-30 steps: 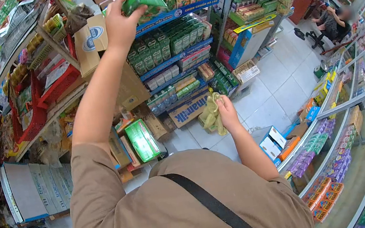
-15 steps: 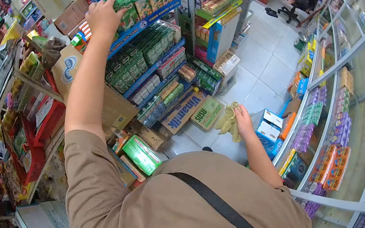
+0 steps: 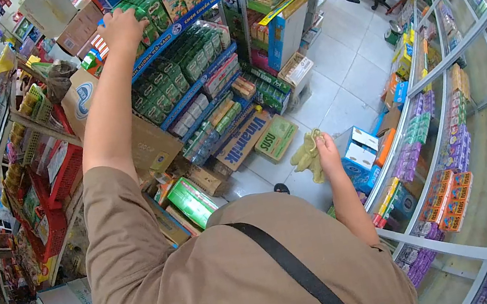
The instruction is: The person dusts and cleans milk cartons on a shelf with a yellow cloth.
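At the far left, on the top blue shelf (image 3: 182, 23) — I log the left hand (image 3: 120, 25), arm fully raised, fingers curled over a green carton (image 3: 140, 15) standing in the end of the row. Near right, low: right hand (image 3: 325, 147), elbow bent, fingers pinched shut on a crumpled yellow-green cloth (image 3: 308, 155) that hangs beside a blue-and-white box (image 3: 357, 151) on the floor. Against half a second ago — both hands sit slightly further left and the view has tipped down; grips unchanged. A second ago the left hand held a green packet in the air, short of the shelf.
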Action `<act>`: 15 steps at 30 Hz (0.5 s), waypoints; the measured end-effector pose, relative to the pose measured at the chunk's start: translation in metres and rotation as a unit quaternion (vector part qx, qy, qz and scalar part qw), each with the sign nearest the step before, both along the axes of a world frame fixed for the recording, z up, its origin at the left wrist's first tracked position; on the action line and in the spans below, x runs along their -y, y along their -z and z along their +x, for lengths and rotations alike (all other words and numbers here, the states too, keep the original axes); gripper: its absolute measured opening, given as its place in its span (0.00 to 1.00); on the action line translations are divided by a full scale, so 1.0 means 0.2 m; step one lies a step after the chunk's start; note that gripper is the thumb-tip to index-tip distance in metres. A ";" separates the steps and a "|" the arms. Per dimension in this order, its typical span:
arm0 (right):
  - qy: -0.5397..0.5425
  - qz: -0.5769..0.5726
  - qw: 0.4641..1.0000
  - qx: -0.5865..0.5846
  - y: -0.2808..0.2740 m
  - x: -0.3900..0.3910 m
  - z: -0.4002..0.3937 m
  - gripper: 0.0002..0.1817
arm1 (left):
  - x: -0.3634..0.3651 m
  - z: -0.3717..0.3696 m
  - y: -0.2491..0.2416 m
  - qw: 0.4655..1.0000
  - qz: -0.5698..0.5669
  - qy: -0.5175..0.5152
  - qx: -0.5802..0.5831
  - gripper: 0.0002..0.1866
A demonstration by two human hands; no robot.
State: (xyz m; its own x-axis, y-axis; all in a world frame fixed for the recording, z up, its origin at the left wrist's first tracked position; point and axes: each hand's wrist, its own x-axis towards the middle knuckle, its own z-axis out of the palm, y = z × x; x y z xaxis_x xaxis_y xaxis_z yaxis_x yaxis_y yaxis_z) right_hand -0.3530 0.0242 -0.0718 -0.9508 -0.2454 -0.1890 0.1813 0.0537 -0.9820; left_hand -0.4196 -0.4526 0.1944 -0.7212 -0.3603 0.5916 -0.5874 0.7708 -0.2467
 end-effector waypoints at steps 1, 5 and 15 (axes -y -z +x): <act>0.002 0.006 1.000 -0.003 -0.02 0.01 0.01 0.13 | 0.03 -0.02 0.04 1.000 -0.016 0.005 -0.019 0.23; -0.010 -0.004 1.000 0.015 0.08 -0.01 -0.01 0.13 | 0.04 -0.04 0.11 0.976 -0.143 0.108 -0.120 0.19; 0.044 -0.011 0.997 0.060 0.14 -0.06 0.04 0.14 | -0.10 0.21 0.80 0.954 0.191 0.122 0.198 0.36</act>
State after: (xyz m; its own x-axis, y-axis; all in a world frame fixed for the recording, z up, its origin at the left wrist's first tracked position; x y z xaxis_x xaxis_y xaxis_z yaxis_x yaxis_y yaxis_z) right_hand -0.3451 0.0368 -0.0992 -0.9399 -0.1681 -0.2973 0.2998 0.0105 -0.9539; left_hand -0.3771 -0.4336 0.0345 -0.9512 -0.2869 0.1140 -0.2971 0.9510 -0.0860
